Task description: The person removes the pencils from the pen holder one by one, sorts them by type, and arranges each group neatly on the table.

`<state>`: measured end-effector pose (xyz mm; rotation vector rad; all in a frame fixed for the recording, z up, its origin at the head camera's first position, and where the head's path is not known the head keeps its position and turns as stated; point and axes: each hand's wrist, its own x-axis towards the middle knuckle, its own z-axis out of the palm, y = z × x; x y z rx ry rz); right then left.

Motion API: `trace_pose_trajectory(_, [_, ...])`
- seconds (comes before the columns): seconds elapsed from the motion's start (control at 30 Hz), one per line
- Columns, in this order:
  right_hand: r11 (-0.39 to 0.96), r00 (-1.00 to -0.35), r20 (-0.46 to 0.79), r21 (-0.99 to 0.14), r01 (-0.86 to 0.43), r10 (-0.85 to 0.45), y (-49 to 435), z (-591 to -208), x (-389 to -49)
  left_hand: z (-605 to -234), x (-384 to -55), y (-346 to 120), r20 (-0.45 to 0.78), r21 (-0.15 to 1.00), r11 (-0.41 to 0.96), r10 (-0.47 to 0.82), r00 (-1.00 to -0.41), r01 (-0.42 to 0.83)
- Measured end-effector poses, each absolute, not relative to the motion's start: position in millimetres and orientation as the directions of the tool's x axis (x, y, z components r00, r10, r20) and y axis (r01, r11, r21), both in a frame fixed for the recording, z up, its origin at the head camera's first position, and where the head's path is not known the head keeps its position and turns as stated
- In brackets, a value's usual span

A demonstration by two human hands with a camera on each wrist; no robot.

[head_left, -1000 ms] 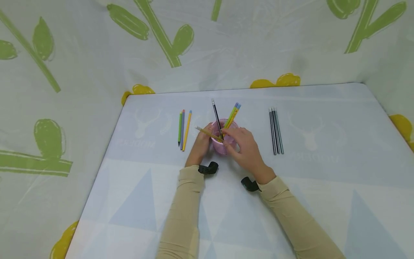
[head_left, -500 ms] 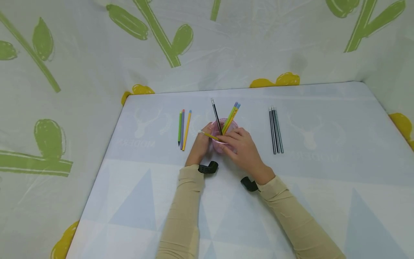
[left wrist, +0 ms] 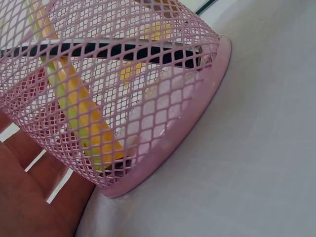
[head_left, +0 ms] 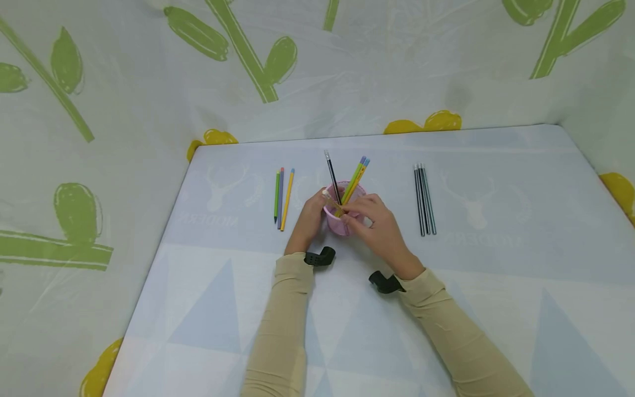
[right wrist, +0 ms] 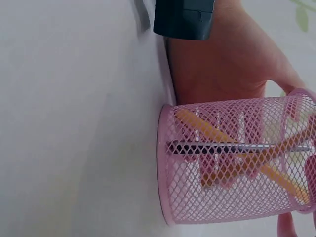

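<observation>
A pink mesh pen cup [head_left: 339, 225] stands on the table between the hands. My left hand [head_left: 308, 219] grips its left side, with fingers spread along the mesh in the left wrist view. Over the near rim, my right hand [head_left: 373, 218] pinches a yellow pencil [head_left: 329, 198], whose pale end points up and left. That pencil slants inside the cup in the right wrist view. Leaning in the cup are a black pencil [head_left: 332, 171], a yellow-green pencil [head_left: 354, 177] and another yellow pencil [head_left: 361, 175].
Left of the cup lie a green pencil [head_left: 276, 193], a purple pencil [head_left: 280, 198] and a yellow pencil [head_left: 286, 201]. On the right, several dark pencils [head_left: 424, 201] lie side by side. A patterned cloth covers the table [head_left: 208, 331], with a leaf-print wall behind.
The pinched yellow pencil has swung from sticking out left over the rim to a steeper tilt inside it. My right fingers shifted slightly; my left hand stayed on the cup.
</observation>
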<state>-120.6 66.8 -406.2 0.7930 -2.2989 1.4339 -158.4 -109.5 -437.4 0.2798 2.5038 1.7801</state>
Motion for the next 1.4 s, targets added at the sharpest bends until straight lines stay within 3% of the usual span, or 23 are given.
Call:
trace_pose_trajectory(0.27, [0.283,-0.865,0.468,-0.817,-0.502,-0.184,75.9,-399.4,-121.6,-435.9,-157.4,-109.2,-0.015,0.949,0.312,0.176,-0.984,0.042])
trace_pose_trajectory(0.6, [0.244,-0.901,0.418,-0.867,-0.434,-0.115,86.9,-390.7,-125.4,-436.2,-158.7,-108.0,0.019,0.955,0.285,0.216,-0.976,0.081])
trace_pose_trajectory(0.77, [0.14,-0.921,0.381,-0.911,-0.389,-0.076,87.6,-374.1,-118.6,-436.1,-158.0,-108.1,0.01,0.948,0.309,0.198,-0.98,0.072])
trace_pose_trajectory(1.07, [-0.116,-0.912,0.408,-0.905,-0.409,0.028,104.0,-378.0,-127.0,-436.1,-155.8,-109.3,-0.028,0.939,0.342,0.163,-0.986,0.03])
trace_pose_trajectory(1.2, [-0.222,-0.9,0.424,-0.872,-0.436,0.103,114.0,-384.6,-133.9,-437.4,-156.9,-110.6,0.02,0.947,0.313,0.181,-0.983,0.077])
trace_pose_trajectory(1.4, [-0.244,-0.889,0.427,-0.856,-0.457,0.167,128.8,-386.4,-139.9,-436.6,-157.6,-110.7,0.048,0.954,0.279,0.217,-0.975,0.109])
